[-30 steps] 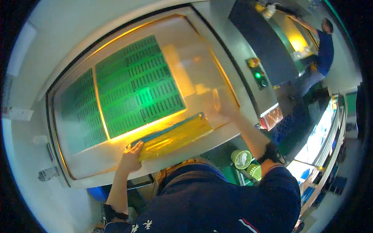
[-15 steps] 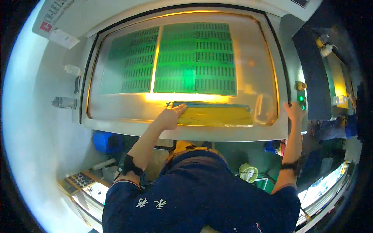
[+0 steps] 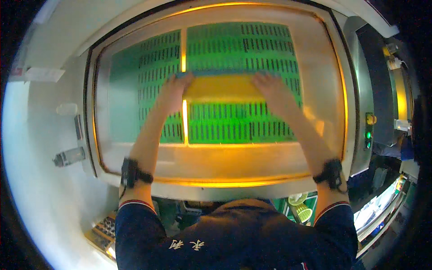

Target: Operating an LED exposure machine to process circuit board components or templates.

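Observation:
A wide yellow bar with a blue far edge (image 3: 223,88) lies crosswise over the larger green panel. Motion blurs it and both hands. My left hand (image 3: 173,93) is closed around its left end. At the opposite end my right hand (image 3: 272,90) grips it. Beneath is the larger green panel (image 3: 216,128), printed with rows of short dark marks. A second green panel (image 3: 153,81) lies to the left, beyond a bright orange-lit gap. Both are on or under a glossy see-through surface (image 3: 252,163); I cannot tell which.
A pale machine frame (image 3: 207,192) with a dark seal surrounds the lit bed. Lit green buttons (image 3: 368,139) and a yellow knob (image 3: 371,119) are on its right side. A grey cylindrical fitting (image 3: 69,157) sits at the left. Pale green baskets (image 3: 302,210) stand below the front edge.
The yellow bar has moved from the near edge away from me onto the green panel. My right hand has left the button side and taken its right end; my left hand moved forward with it.

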Demonstrator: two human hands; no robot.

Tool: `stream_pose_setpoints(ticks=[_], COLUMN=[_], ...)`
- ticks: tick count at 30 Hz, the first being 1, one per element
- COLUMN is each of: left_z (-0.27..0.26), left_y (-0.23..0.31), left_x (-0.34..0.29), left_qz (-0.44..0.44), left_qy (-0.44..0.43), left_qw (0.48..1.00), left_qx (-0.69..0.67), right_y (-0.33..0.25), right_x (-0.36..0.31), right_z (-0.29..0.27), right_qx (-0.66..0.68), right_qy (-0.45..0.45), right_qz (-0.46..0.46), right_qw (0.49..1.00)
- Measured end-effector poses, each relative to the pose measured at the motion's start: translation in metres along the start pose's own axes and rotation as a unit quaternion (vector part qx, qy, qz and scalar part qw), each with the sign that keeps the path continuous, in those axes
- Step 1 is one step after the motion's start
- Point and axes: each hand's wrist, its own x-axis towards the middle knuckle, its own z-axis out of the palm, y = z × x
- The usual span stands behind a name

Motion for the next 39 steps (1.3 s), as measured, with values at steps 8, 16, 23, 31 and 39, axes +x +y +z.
stream_pose_setpoints(ticks=[8,16,23,31,39], left_z=[-0.017,-0.003,-0.007,0.032,0.016], left_y=[-0.163,-0.174,-0.095,0.016,0.07], left_x=[0.268,0.264,0.191,-0.046,-0.13], left_qz=[0.021,0.057,-0.027,0.024,0.056], left_qy=[0.073,0.166,0.082,-0.084,-0.046], left_qw=[0.997,0.984,0.995,0.995,0.997], left_qx=[-0.012,-0.018,0.049,-0.047,-0.035], right_y=[0.161,0.163,0.112,-0.019,-0.079], right_x=[0.255,0.264,0.171,-0.055,-0.148], right_z=[0.007,0.04,0.027,0.013,-0.008], right_qx=[-0.006,-0.022,-0.037,0.11,0.101], right_qy=[0.089,0.141,0.092,0.024,-0.021], right_qz=[0.065,0.041,0.091,-0.014,-0.011], right_qw=[0.994,0.989,0.991,0.994,0.995])
